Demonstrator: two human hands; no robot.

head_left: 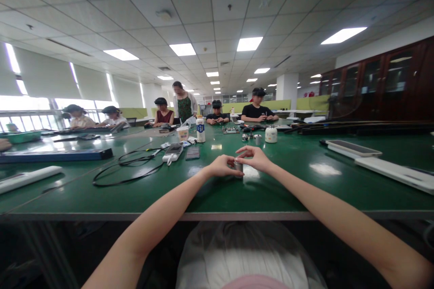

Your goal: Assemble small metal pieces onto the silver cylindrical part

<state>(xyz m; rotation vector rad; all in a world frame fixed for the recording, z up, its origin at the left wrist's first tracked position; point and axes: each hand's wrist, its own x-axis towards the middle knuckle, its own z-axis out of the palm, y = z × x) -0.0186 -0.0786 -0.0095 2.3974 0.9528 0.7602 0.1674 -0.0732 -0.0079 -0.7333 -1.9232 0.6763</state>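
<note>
A small silver metal cylinder (239, 170) stands upright on the green tabletop, close to the front edge. My left hand (222, 165) is closed around its side, thumb and fingers on the metal. From the right, my right hand (255, 158) reaches over with its fingers curved and pinches at the cylinder's top. Whatever lies under those fingertips is hidden. Beyond my hands sit another small metal cylinder (258, 139) and some shiny round metal parts (245, 137).
A white jar (271, 135), a bottle (200, 129) and a plastic cup (183, 133) stand farther back. Left of my hands lie a black cable (118, 184) and a handheld device (172, 152). White flat panels (396, 173) lie to the right. Several people sit or stand across the table (288, 189).
</note>
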